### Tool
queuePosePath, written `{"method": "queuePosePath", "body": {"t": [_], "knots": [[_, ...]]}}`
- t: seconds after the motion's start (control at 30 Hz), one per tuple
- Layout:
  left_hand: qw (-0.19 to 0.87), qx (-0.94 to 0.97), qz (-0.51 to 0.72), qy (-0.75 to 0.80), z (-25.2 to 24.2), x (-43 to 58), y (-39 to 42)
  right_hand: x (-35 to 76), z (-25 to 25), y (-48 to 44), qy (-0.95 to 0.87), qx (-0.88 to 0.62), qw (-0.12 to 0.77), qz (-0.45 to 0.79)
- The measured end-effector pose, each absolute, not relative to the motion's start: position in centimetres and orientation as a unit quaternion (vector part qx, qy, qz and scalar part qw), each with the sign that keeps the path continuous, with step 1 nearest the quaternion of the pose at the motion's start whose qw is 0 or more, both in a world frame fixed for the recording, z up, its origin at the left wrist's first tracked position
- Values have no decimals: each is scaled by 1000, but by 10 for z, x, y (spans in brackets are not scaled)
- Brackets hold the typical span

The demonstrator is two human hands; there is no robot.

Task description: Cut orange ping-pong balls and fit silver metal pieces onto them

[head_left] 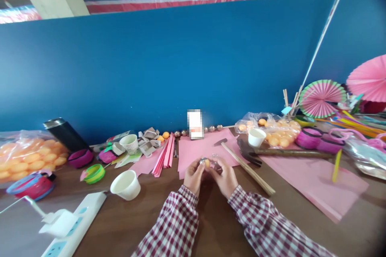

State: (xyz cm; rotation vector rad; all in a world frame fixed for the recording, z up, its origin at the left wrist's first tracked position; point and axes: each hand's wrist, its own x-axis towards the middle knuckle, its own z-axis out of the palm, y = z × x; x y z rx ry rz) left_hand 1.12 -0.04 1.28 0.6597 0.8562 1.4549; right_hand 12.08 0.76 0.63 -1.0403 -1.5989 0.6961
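Note:
Close together over the front edge of the pink paper (193, 152) are my two hands. My left hand (194, 176) is closed, pinching a small round orange-and-silver thing (206, 162) between thumb and fingers. Pressed near that same thing, the fingers of my right hand (225, 177) are also closed; blur hides what they hold. Right of my hands lies a hammer (247, 166) with a wooden handle, angled across the paper. Several shiny metal balls (211, 129) line the paper's back edge, beside a blurred-out white upright object (195, 124).
A white cup (126, 184) and power strip (81, 221) are at left. Bags of orange balls (33, 156) lie on both sides. Folded pink strips (165, 156), another long-handled hammer (292, 152) and a second pink sheet (316, 180) surround my hands. A blue partition (169, 68) stands behind.

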Motion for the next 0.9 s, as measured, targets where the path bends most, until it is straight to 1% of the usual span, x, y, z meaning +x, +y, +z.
{"method": "queuePosePath", "body": {"t": [0.2, 0.4, 0.63, 0.77, 0.9], "knots": [[652, 266, 625, 337, 9, 8, -1, 123, 5, 10, -681, -422, 517, 302], [671, 265, 622, 304, 12, 8, -3, 124, 9, 9, -660, -429, 530, 315], [666, 279, 621, 305, 14, 7, -3, 125, 9, 13, -612, -400, 544, 412], [652, 271, 627, 329, 15, 7, -3, 124, 8, 15, -582, -391, 528, 480], [657, 282, 622, 320, 13, 8, -2, 123, 8, 15, -575, -392, 526, 488]]}}
